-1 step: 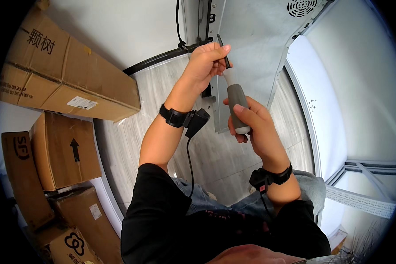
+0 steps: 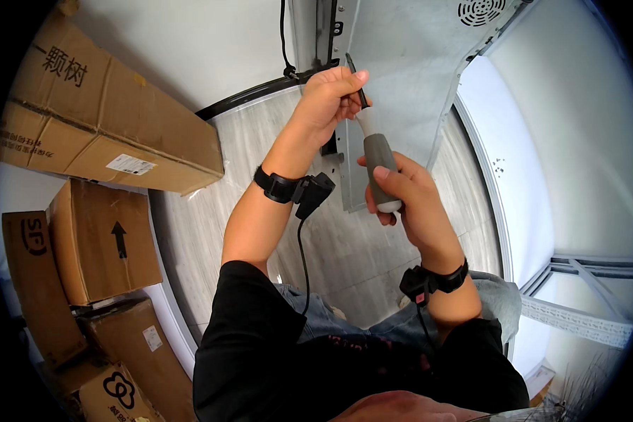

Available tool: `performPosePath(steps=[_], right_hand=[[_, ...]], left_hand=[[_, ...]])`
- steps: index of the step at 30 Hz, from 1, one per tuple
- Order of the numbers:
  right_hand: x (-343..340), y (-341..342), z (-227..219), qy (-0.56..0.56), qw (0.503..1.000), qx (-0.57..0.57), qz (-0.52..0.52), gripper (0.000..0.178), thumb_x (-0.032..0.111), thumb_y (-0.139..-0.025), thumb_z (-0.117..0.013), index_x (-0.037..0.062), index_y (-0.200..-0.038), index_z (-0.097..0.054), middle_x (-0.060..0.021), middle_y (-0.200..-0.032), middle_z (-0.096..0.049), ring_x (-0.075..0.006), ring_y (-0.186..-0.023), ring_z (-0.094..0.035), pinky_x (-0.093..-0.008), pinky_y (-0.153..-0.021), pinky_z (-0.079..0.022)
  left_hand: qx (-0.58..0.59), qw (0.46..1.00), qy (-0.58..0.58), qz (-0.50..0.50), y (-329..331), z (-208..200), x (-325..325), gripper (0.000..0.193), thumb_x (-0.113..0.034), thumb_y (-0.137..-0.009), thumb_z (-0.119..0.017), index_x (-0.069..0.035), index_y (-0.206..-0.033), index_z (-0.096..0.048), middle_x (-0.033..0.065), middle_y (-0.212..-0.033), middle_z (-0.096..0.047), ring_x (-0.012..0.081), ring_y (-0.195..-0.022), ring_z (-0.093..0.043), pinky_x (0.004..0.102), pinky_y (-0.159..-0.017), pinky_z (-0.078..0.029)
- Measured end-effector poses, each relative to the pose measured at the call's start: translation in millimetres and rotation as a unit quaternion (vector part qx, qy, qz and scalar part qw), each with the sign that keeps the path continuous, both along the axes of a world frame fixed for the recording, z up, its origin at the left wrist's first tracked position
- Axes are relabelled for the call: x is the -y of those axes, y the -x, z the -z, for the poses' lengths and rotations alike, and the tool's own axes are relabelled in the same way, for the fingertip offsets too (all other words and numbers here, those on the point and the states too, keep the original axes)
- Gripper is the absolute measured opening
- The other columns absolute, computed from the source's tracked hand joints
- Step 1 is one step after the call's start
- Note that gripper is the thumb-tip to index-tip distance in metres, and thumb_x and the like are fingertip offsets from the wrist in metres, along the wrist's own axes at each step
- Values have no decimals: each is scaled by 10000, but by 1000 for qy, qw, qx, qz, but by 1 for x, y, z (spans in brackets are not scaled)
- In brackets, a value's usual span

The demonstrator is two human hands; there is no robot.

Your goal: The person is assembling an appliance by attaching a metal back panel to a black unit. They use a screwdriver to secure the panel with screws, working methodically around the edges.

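Note:
A screwdriver [image 2: 380, 158] with a thick grey handle and a dark shaft slants up and to the left in front of me. My right hand [image 2: 408, 193] is closed round its handle, thumb along the side. Higher up, my left hand [image 2: 334, 98] pinches the shaft between thumb and fingers. The dark tip sticks out past those fingers, over a grey metal panel [image 2: 404, 84]. Whether the tip touches the panel, I cannot tell. Along the panel's left edge runs a dark upright frame with holes and screws [image 2: 337, 28], close to my left hand.
Cardboard boxes [image 2: 105, 243] are stacked on the left, a long one [image 2: 130, 112] reaching toward the middle. A black cable [image 2: 284, 42] hangs by the far wall. White metal framing [image 2: 577, 309] stands at right. Wrist straps with small black devices [image 2: 315, 193] trail cables.

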State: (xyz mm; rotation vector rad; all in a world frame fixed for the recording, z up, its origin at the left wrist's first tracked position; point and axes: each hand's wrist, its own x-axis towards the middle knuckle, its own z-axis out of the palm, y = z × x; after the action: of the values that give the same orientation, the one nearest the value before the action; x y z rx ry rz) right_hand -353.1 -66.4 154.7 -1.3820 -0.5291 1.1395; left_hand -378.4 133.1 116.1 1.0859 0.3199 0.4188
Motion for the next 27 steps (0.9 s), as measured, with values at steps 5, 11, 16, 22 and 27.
performPosePath(steps=[5,11,16,22,27], right_hand=[[6,-46,-23,58,992,109,5,298,210,-756,-593,6,-969,-557,-39,-706,-598,-103,-495,-503,-225,-435,-355],[49,-138,-98,153,831,529,-84,338,373,-788,-679,48,-838,-598,-12,-557,-515,-107,-450,-478,-250,-399,-363],[138,-200,-170,314,828,459,-69,305,335,-845,-635,34,-896,-624,-9,-644,-545,-95,-554,-480,-241,-499,-380],[270,-326,12,96,936,326,87,258,307,-798,-680,72,-901,-658,31,-615,-536,-42,-511,-466,-175,-462,-350],[337,-370,160,93,948,107,285,278,246,-798,-689,30,-965,-636,11,-662,-550,-67,-568,-478,-201,-519,-364]], left_hand=[[59,997,13,-45,-18,-3,14,274,-256,-913,-587,-76,-724,-502,115,-759,-644,106,-537,-517,237,-524,-428],[133,990,14,-54,-65,-27,75,249,-261,-939,-546,-39,-825,-543,114,-827,-651,137,-595,-564,254,-552,-461],[137,987,-37,72,-154,-40,155,251,-278,-939,-544,-34,-875,-547,95,-786,-645,138,-616,-568,254,-582,-464],[19,984,-125,126,-277,35,251,241,-285,-927,-566,-46,-895,-576,86,-775,-646,130,-643,-582,243,-602,-466],[-119,968,-139,171,-379,143,310,118,-169,-897,-601,-52,-899,-589,58,-802,-652,104,-672,-585,237,-596,-467]])
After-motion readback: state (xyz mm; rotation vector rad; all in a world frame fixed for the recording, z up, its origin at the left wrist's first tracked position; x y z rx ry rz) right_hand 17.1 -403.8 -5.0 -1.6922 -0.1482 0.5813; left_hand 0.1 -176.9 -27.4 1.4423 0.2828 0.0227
